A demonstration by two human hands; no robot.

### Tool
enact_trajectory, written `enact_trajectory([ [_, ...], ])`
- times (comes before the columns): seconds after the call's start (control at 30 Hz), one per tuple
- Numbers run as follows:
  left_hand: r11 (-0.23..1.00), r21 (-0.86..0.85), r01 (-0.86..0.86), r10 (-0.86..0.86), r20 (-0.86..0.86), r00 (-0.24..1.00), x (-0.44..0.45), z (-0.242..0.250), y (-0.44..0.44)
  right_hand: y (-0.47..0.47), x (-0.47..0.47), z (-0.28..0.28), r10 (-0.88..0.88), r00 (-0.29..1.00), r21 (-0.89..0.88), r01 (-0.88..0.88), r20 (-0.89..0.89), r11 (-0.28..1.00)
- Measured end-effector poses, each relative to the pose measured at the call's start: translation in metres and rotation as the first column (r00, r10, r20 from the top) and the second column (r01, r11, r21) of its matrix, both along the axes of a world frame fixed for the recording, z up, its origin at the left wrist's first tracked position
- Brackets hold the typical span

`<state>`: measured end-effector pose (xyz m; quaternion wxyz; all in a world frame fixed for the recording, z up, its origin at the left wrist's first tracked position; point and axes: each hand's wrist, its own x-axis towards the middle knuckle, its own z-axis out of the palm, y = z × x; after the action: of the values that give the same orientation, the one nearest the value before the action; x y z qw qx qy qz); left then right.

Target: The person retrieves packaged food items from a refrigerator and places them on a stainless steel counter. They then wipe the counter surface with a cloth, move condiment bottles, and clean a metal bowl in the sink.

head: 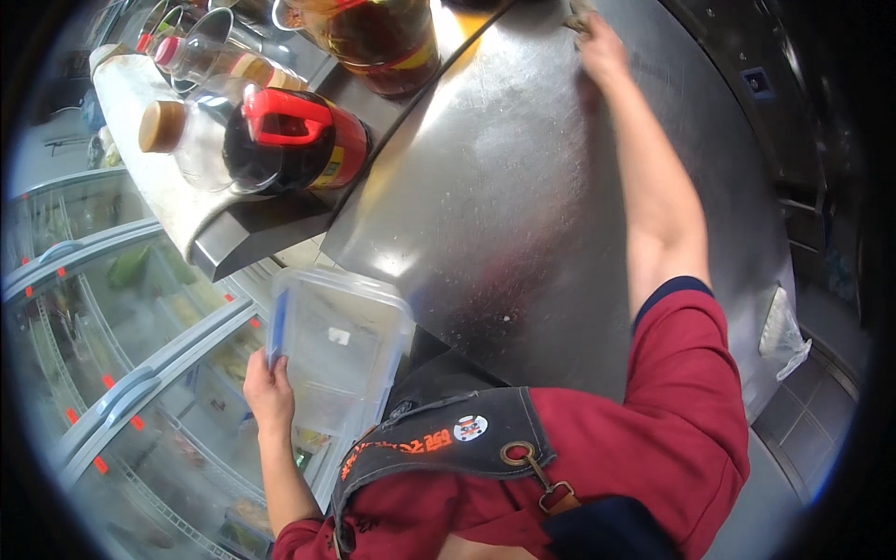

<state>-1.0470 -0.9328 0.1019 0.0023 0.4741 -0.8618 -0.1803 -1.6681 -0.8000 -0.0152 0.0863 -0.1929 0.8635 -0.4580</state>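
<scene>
My left hand (269, 395) grips the side rim of a clear plastic container (336, 350), held tilted beside the table's edge at the lower left. Small scraps lie inside it. My right arm reaches across the stainless steel table (504, 210). At the far edge of the view, my right hand (603, 52) is closed on a crumpled cloth (579, 17) against the metal surface. Wet specks and a small white crumb (506, 318) show on the steel between my two arms.
A large bottle with a red handle (297, 133), a clear bottle with a tan cap (162, 127) and a big jar of dark red contents (381, 49) stand at the upper left. Glass-topped freezers (133, 392) lie left. A plastic bag (780, 336) hangs at the table's right edge.
</scene>
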Motion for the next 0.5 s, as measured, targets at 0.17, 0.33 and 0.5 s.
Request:
enact_trajectory([
  [0.17, 0.995, -0.06, -0.078, 0.083, 0.09, 0.992, 0.05, 0.008, -0.003, -0.036, 0.24, -0.068, 0.456, 0.889, -0.143, -0.458, -0.052, 0.877],
  [0.33, 0.98, -0.118, -0.161, 0.181, 0.182, 0.966, 0.089, 0.016, -0.004, -0.029, 0.375, -0.035, 0.686, 0.728, -0.405, -0.622, 0.016, 0.67],
  [0.5, 0.966, -0.171, -0.196, 0.23, 0.212, 0.95, 0.124, 0.004, -0.009, 0.072, 0.175, 0.038, 0.468, 0.617, -0.676, 0.146, 0.633, 0.722],
])
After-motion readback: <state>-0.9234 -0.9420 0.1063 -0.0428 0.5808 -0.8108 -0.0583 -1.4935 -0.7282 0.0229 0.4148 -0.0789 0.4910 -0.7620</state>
